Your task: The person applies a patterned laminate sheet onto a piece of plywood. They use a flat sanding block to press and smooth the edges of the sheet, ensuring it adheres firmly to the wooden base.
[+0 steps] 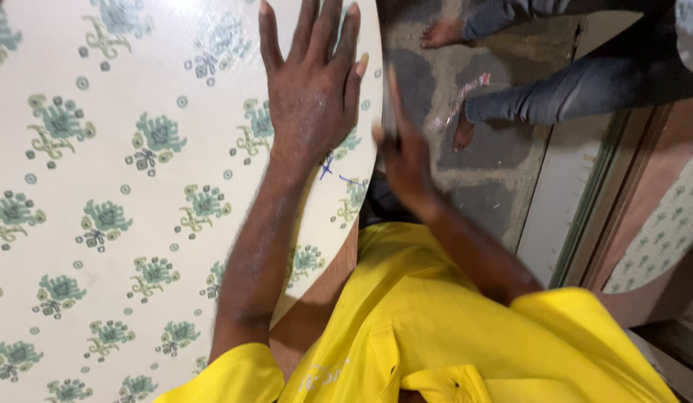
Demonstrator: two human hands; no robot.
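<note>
Laminate, floral green on cream: the panel (137, 186) lies under the flat, spread left hand (313, 89); the right hand (402, 153) pinches its curved edge (blurred), steadying it; next calls for firm hold.

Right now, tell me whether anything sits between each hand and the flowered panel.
Nothing visible does. The left hand lies flat on the flowered panel. The right hand, blurred, is at the panel's curved edge; contact there cannot be told.
</note>
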